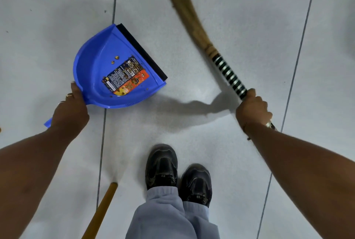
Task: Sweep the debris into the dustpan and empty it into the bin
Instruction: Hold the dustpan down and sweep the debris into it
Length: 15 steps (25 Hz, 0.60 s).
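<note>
A blue dustpan (pixel 99 60) with a black rubber lip and a printed label is held over the grey tiled floor at the left. Small brown debris crumbs (pixel 116 58) lie inside it. My left hand (pixel 72 108) grips its handle at the pan's near edge. My right hand (pixel 254 107) is closed around the striped black-and-silver handle of a grass broom (pixel 190 20). The broom's bristles reach up and away to the top of the view, blurred. A few tiny specks (pixel 105 11) lie on the floor beyond the dustpan. No bin is in view.
My two dark shoes (pixel 178 171) stand at the bottom middle on the tiled floor (pixel 240 27). A wooden stick (pixel 101 210) lies slanted at the lower left beside my legs. Dark grout lines cross the tiles.
</note>
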Each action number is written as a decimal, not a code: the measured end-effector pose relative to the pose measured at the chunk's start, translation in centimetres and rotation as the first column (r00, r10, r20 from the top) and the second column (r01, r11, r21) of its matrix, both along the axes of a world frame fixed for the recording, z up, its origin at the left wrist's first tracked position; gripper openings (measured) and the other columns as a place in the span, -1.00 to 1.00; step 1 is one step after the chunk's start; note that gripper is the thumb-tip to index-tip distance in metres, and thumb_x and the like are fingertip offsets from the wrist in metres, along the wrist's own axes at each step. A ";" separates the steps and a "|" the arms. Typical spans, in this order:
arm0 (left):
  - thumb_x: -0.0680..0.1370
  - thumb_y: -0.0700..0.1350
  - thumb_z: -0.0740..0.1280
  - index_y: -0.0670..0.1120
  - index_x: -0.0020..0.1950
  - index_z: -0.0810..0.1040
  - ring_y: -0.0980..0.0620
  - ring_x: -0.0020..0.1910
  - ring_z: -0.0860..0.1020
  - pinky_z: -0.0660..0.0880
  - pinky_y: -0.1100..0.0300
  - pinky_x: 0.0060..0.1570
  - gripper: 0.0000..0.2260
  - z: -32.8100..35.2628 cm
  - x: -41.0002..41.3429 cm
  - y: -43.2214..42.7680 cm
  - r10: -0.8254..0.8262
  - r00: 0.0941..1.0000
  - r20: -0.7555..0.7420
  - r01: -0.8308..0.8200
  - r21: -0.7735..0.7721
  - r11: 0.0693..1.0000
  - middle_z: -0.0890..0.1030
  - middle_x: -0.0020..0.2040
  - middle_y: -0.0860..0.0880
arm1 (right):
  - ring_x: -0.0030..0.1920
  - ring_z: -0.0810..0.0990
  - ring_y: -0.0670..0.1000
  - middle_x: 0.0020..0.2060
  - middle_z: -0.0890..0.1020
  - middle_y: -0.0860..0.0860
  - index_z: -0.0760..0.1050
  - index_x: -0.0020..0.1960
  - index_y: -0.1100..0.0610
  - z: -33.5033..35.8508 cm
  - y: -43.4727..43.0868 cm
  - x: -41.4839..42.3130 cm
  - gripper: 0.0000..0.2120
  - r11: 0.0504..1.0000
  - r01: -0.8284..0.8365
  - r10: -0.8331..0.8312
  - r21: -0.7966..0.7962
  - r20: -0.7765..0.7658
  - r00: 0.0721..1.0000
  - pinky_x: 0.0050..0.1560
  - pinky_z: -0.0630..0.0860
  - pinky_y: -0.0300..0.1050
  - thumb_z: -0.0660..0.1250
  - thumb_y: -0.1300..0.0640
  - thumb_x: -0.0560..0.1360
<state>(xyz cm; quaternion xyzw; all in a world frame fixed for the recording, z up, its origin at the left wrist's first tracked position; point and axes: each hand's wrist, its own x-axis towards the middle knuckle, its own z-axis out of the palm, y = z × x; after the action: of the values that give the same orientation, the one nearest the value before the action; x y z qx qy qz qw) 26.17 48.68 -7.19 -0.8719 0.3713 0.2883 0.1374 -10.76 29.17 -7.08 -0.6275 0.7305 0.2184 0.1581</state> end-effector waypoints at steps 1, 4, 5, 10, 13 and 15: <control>0.45 -0.42 0.18 -0.31 0.49 -0.09 -0.45 -0.02 0.50 0.44 -0.24 0.01 -0.33 0.1 0.0 -0.1 0.006 1.000 -0.004 -0.006 0.005 1.000 0.44 0.13 -0.46 | 0.12 0.47 0.25 0.05 0.55 0.22 0.30 0.22 0.17 0.2 1.2 -0.5 -0.71 0.998 -0.064 0.064 0.016 -0.009 0.998 0.10 0.40 0.17 0.08 0.31 0.52; 0.47 -0.41 0.18 -0.30 0.49 -0.10 -0.45 -0.01 0.50 0.45 -0.25 0.02 -0.33 0.4 -0.6 -0.4 0.016 1.000 -0.010 -0.016 0.011 1.000 0.44 0.12 -0.45 | 0.06 0.50 0.21 -0.01 0.57 0.17 0.35 0.21 0.17 1.4 5.5 -3.7 -0.69 0.975 -0.204 0.208 0.085 -0.034 0.978 0.01 0.41 0.10 0.12 0.32 0.49; 0.46 -0.41 0.18 -0.31 0.49 -0.10 -0.45 0.00 0.50 0.45 -0.25 0.03 -0.33 0.6 -0.9 -0.5 0.016 1.000 -0.014 -0.016 0.012 1.000 0.44 0.13 -0.45 | 0.04 0.51 0.21 -0.03 0.58 0.17 0.37 0.21 0.17 1.9 6.8 -4.8 -0.66 0.968 -0.229 0.233 0.106 -0.027 0.972 -0.03 0.40 0.07 0.15 0.34 0.46; 0.41 -0.44 0.20 -0.32 0.39 0.14 -0.45 0.12 0.45 0.38 -0.23 0.15 -0.44 4.5 -3.9 -0.9 0.187 0.977 -0.102 -0.190 -0.018 0.982 0.42 0.21 -0.40 | -0.04 0.50 0.27 -0.11 0.58 0.24 0.41 0.11 0.27 6.5 10.6 -8.3 -0.62 0.992 -0.023 0.018 0.121 0.047 0.999 -0.17 0.27 -0.01 0.20 0.46 0.32; 0.46 -0.40 0.21 -0.30 0.35 0.20 -0.41 0.18 0.45 0.37 -0.19 0.18 -0.53 9.3 -7.0 -1.3 0.345 0.925 -0.160 -0.357 -0.047 0.933 0.43 0.24 -0.37 | -0.06 0.48 0.31 -0.07 0.55 0.31 0.41 0.17 0.34 10.2 10.7 -7.8 -0.58 0.991 0.083 -0.103 0.105 0.208 0.973 -0.11 0.41 0.09 0.16 0.42 0.31; 0.49 -0.35 0.24 -0.30 0.33 0.21 -0.39 0.18 0.46 0.38 -0.17 0.16 -0.57 13.4 -9.1 -2.8 0.350 0.918 -0.188 -0.366 -0.056 0.929 0.45 0.22 -0.36 | -0.03 0.49 0.33 -0.02 0.53 0.33 0.40 0.27 0.34 13.5 8.9 -6.4 -0.51 0.994 0.094 -0.107 0.054 0.343 0.933 -0.04 0.46 0.12 0.13 0.38 0.34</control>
<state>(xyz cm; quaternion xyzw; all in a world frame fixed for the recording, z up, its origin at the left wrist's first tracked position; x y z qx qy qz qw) 17.04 45.84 6.22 -0.9016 0.2289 0.3669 0.0098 -17.18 38.05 6.46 -0.6148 0.7185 0.1101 0.3061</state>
